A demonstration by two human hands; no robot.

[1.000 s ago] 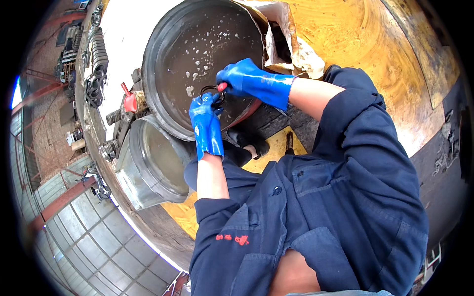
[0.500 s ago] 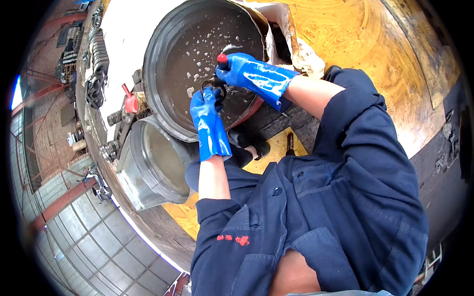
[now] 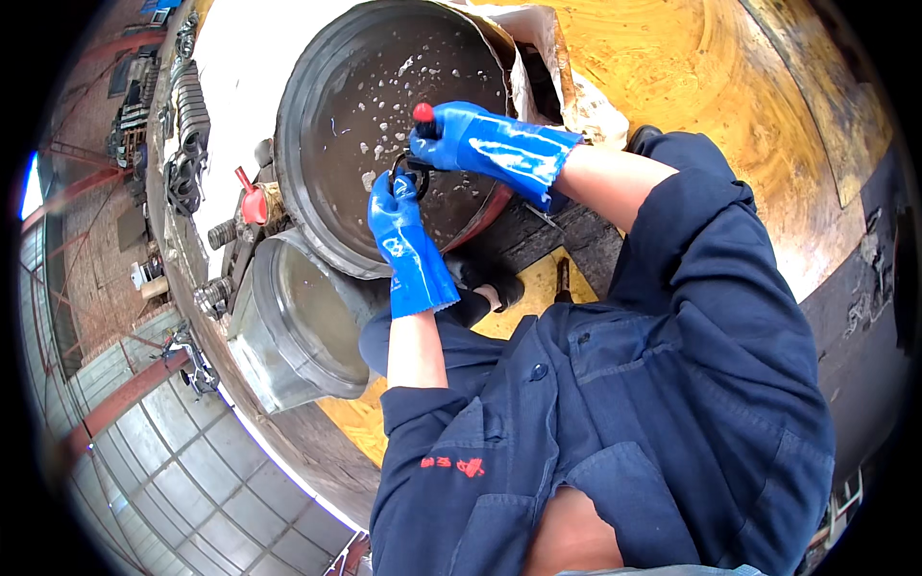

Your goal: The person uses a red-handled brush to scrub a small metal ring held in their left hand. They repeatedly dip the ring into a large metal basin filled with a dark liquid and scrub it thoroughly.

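Note:
Both my hands wear long blue rubber gloves and meet over a large round dark tub [image 3: 293,158] of murky grey-brown water with foam flecks. My right hand [image 3: 466,137] is closed round a dark-handled tool with a red end [image 3: 424,113]; its working end is hidden by the glove. Just below it, my left hand [image 3: 398,219] grips a dark ring-shaped part [image 3: 421,180], its fingers curled at the part's near left side. The tool's lower end seems to meet the ring, but I cannot tell exactly where.
A smaller metal bucket [image 3: 257,363] of cloudy liquid stands left of my knee. Beside it are a red-handled object [image 3: 254,204] and ribbed metal parts [image 3: 221,233]. More metal parts [image 3: 190,120] line the far left. A torn white-lined box [image 3: 538,48] adjoins the tub's right side.
My right hand and the red-ended tool have shifted slightly left. My left hand's grip has turned a little, and the ring has tilted. Foam on the water has drifted.

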